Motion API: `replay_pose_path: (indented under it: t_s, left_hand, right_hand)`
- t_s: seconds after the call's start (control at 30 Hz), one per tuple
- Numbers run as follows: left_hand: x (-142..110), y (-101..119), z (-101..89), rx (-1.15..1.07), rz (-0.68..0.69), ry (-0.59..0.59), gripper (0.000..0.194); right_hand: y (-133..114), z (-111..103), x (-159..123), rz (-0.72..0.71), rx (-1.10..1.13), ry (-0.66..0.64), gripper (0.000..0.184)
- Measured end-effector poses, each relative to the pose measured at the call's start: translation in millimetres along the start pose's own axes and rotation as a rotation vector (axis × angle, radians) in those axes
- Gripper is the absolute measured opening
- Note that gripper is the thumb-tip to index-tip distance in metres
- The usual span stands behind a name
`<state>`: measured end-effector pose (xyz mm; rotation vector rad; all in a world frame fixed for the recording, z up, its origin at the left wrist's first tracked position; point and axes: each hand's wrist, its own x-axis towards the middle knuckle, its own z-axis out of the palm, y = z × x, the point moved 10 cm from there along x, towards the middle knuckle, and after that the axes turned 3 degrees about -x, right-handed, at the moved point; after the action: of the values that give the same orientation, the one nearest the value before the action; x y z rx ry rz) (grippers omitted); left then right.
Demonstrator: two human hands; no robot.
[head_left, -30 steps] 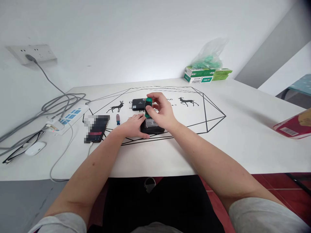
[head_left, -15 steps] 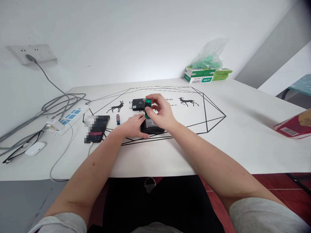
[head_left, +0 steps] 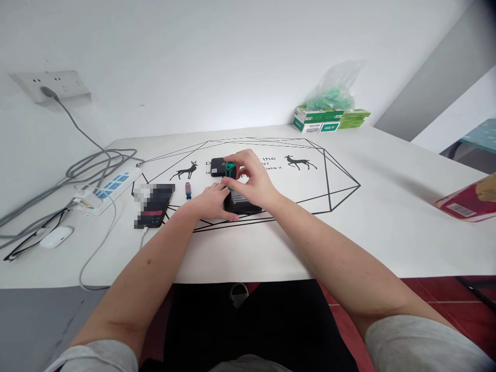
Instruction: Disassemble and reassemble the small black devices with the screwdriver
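In my right hand (head_left: 253, 178) is a screwdriver with a thick green and black handle (head_left: 231, 169), gripped between thumb and fingers. It stands over the back left part of a black hard drive case (head_left: 244, 207) with a silver labelled drive inside; its tip is hidden. My left hand (head_left: 215, 200) holds the left side of the case, the thumb at the front edge and the fingers toward the back. Behind the case lies a flat black cover (head_left: 217, 167) with a small label, partly covered by my right hand. To the left lies a small screwdriver (head_left: 188, 190) with a reddish, blue-ended handle.
On the left are a phone (head_left: 159, 205) with its cable, a power strip (head_left: 112, 191), coiled grey cords, glasses (head_left: 36, 235) and a white earbud case (head_left: 56, 237). Green boxes (head_left: 318, 116) with a plastic bag stand back right; a red package (head_left: 470, 201) is far right.
The top of the screwdriver handle has shifted slightly left and toward me, with my right hand turning along with it. My left hand and the case look the same.
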<state>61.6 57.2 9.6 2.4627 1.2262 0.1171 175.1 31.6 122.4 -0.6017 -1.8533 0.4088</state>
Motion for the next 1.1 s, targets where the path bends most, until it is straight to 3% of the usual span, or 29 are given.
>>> replay_pose_path:
  t_s: [0.2, 0.4, 0.7, 1.1]
  left_hand:
    - [0.2, 1.2, 0.2, 0.007, 0.007, -0.004, 0.124]
    - [-5.2, 5.9, -4.4, 0.030, -0.065, -0.025, 0.122]
    - [-6.2, 8.1, -5.2, 0.013, -0.063, -0.026, 0.122]
    - [-2.9, 5.7, -3.4, 0.046, -0.047, -0.017, 0.115]
  right_hand:
    - [3.9, -0.2, -1.5, 0.053, 0.037, 0.021, 0.050]
    - [7.8, -4.1, -0.6, 0.072, 0.070, 0.063, 0.049]
    - [7.9, -10.6, 0.5, 0.081, 0.070, 0.099, 0.045]
    - [9.4, 1.2, -2.9, 0.095, 0.175, -0.003, 0.040]
